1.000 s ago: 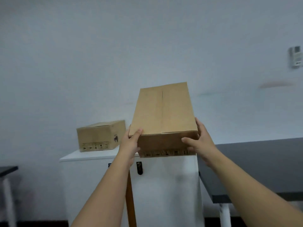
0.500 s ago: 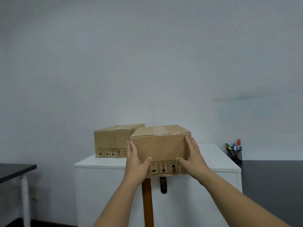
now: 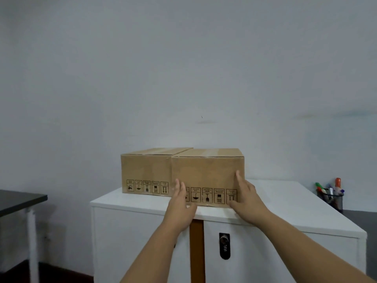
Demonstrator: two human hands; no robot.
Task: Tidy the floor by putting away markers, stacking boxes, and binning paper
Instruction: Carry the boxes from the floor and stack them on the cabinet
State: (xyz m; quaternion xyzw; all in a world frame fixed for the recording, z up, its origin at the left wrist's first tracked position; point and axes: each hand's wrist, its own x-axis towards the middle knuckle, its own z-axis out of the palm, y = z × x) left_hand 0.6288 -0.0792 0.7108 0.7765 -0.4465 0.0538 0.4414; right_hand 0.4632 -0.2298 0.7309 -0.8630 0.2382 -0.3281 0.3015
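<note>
Two bare forearms come into view from the bottom edge, with no sleeve on either as far as the frame shows. The left hand wears no glove, ring or watch, and the wrist behind it is bare. The right hand is likewise uncovered, without glove or jewellery (its wrist carries no band or strap). Fingernails are too small to make out. No other clothing of the person shows.

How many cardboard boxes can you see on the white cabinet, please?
2. The nearer box sits at the cabinet's front edge between the left hand and right hand; the other box sits beside it, further back. None visibly hidden.
</note>
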